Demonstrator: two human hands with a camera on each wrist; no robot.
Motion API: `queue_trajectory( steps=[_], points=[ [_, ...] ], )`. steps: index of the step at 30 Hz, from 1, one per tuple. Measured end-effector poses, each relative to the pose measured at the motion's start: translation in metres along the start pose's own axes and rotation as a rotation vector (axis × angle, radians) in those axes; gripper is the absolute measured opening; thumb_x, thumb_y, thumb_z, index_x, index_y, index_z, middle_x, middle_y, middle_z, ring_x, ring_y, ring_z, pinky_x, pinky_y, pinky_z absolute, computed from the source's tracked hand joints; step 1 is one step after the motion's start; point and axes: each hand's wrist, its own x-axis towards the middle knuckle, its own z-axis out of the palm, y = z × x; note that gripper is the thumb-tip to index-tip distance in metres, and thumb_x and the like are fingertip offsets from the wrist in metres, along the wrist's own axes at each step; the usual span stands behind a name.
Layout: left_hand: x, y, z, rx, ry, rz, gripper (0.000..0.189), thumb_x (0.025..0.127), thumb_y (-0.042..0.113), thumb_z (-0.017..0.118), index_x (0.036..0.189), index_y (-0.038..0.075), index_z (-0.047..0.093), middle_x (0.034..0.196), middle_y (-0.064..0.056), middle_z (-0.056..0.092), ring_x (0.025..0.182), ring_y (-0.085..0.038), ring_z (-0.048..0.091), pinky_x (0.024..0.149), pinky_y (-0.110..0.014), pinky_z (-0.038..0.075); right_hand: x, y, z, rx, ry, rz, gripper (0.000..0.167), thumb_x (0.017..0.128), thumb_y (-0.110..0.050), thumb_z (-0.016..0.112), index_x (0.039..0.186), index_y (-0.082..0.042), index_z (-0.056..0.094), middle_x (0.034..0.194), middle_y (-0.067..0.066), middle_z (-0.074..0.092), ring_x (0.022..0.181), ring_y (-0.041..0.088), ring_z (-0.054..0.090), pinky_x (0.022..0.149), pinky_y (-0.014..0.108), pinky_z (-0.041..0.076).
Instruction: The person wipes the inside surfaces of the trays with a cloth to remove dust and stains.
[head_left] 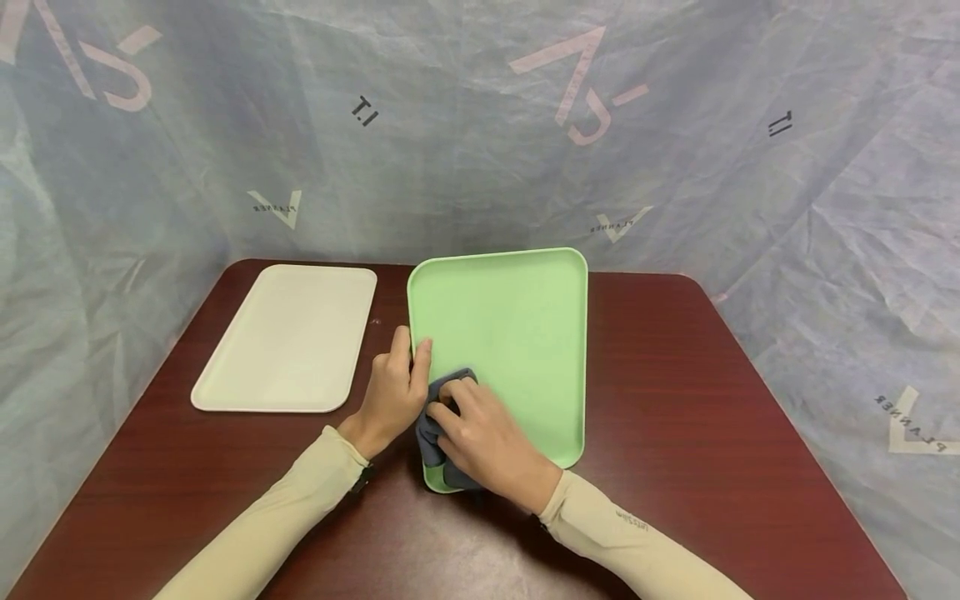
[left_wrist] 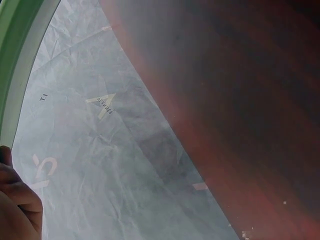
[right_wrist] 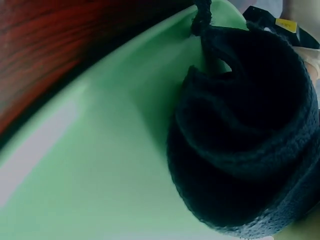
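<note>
A light green tray [head_left: 510, 325] is held tilted up over the table, its inner face toward me. My left hand [head_left: 393, 383] grips its left rim, the thumb on the inner face and the fingers behind. In the left wrist view, the tray's green rim [left_wrist: 20, 65] runs along the upper left, with part of the left hand [left_wrist: 20, 205] below it. My right hand [head_left: 483, 437] holds a bunched dark grey cloth [head_left: 435, 437] against the tray's lower left corner. The right wrist view shows the folded cloth [right_wrist: 245, 135] lying against the green surface [right_wrist: 115, 165].
A white tray [head_left: 288, 337] lies flat at the left of the dark red-brown wooden table [head_left: 660, 400]. Grey-blue sheeting [head_left: 450, 167] printed with letters and logos hangs behind the table and along its sides.
</note>
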Motion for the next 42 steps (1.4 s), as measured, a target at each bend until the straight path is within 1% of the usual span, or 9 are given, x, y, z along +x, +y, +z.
queue_trajectory(
  steps=[6,12,16,20,24,28,33,37,42],
  points=[
    [-0.001,0.000,0.000,0.014,0.004,0.016,0.013,0.101,0.001,0.050,0.089,0.001,0.043,0.052,0.007,0.031,0.037,0.000,0.026,0.033,-0.019,0.024,-0.005,-0.003,0.002,-0.032,-0.008,-0.005,0.035,0.077,-0.013,0.083,0.107,-0.007,0.068,0.106,0.006,0.053,0.091,0.021,0.048,0.075,0.031,0.044],
    [-0.001,-0.001,0.000,0.000,0.000,0.022,0.012,0.101,0.000,0.050,0.091,0.001,0.044,0.052,0.007,0.032,0.037,0.001,0.028,0.032,-0.019,0.026,-0.011,-0.006,0.007,-0.059,-0.021,-0.035,0.026,0.081,-0.013,0.079,0.104,-0.008,0.067,0.103,0.005,0.054,0.088,0.020,0.047,0.069,0.029,0.041],
    [-0.001,-0.001,-0.001,0.003,-0.005,0.019,0.011,0.101,0.000,0.050,0.092,0.000,0.044,0.052,0.007,0.032,0.037,0.000,0.029,0.033,-0.019,0.026,-0.012,-0.007,0.008,-0.059,-0.018,-0.027,0.025,0.081,-0.012,0.079,0.103,-0.009,0.067,0.103,0.004,0.054,0.088,0.020,0.047,0.070,0.028,0.042],
    [0.000,0.000,-0.002,-0.015,-0.030,0.021,0.014,0.102,0.000,0.050,0.090,0.002,0.043,0.053,0.007,0.030,0.037,0.001,0.026,0.033,-0.019,0.025,-0.014,-0.007,0.005,-0.072,-0.016,-0.009,0.029,0.079,-0.013,0.081,0.104,-0.009,0.069,0.105,0.004,0.055,0.089,0.020,0.048,0.071,0.028,0.043],
    [0.002,0.000,-0.002,-0.033,-0.062,0.019,0.015,0.103,0.002,0.049,0.089,0.003,0.041,0.054,0.008,0.029,0.038,0.001,0.024,0.033,-0.018,0.023,-0.020,-0.003,0.000,-0.054,-0.026,0.021,0.033,0.076,-0.013,0.084,0.105,-0.009,0.070,0.106,0.005,0.056,0.090,0.021,0.050,0.073,0.030,0.045],
    [0.002,0.000,-0.004,-0.039,-0.085,0.013,0.014,0.104,0.004,0.047,0.091,0.002,0.042,0.055,0.006,0.030,0.037,0.001,0.023,0.032,-0.018,0.023,-0.030,0.004,-0.005,-0.037,-0.036,0.053,0.036,0.074,-0.013,0.086,0.106,-0.008,0.070,0.108,0.006,0.056,0.091,0.021,0.050,0.076,0.032,0.045],
    [0.002,0.003,-0.007,-0.048,-0.105,0.012,0.013,0.105,0.007,0.045,0.093,0.004,0.040,0.055,0.005,0.030,0.037,0.000,0.023,0.032,-0.018,0.024,-0.044,0.015,-0.012,-0.035,-0.020,0.091,0.038,0.072,-0.010,0.087,0.106,-0.007,0.068,0.107,0.006,0.055,0.089,0.021,0.050,0.075,0.032,0.046],
    [0.003,0.005,-0.006,-0.050,-0.109,0.031,0.016,0.104,0.004,0.046,0.090,0.004,0.039,0.055,0.007,0.027,0.038,0.002,0.022,0.032,-0.017,0.022,-0.055,0.023,-0.019,-0.018,-0.007,0.149,0.039,0.073,-0.008,0.087,0.107,-0.007,0.067,0.106,0.006,0.054,0.088,0.022,0.050,0.077,0.034,0.047],
    [0.004,0.005,-0.006,-0.049,-0.102,0.053,0.017,0.101,-0.002,0.049,0.088,0.002,0.039,0.056,0.009,0.026,0.040,0.004,0.021,0.032,-0.016,0.022,-0.069,0.033,-0.026,-0.004,0.006,0.229,0.034,0.077,-0.006,0.084,0.107,-0.007,0.067,0.107,0.007,0.053,0.089,0.022,0.050,0.079,0.036,0.047]
  ],
)
